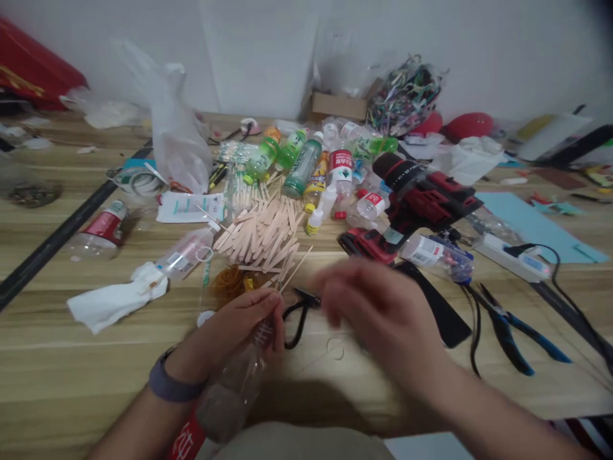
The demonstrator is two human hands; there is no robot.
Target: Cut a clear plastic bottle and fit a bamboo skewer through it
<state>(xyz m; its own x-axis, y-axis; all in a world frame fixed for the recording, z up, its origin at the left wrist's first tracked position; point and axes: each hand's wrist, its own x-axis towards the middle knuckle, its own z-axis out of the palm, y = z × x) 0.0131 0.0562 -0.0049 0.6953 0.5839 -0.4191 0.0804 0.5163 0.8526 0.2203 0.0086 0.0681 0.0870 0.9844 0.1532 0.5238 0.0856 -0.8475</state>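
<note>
My left hand (256, 316), with a dark band on its wrist, is wrapped round the neck of a clear plastic bottle (232, 390) with a red label. The bottle lies tilted against me. Thin wooden sticks (295, 268) rise at the fingertips of this hand; whether they are gripped is hard to tell. My right hand (378, 313) is raised to the right of the bottle, blurred by motion, its fingers bent. Just beyond my left hand lie a heap of flat wooden sticks (263, 230) and a bundle of brown rubber bands (227, 285).
A red and black drill (426, 198) stands at the right, near a black phone (435, 306), blue-handled pliers (514, 332) and a power strip (512, 255). Several plastic bottles (301, 166) lie behind the sticks. White tissue (115, 300) and a labelled bottle (103, 230) are at the left.
</note>
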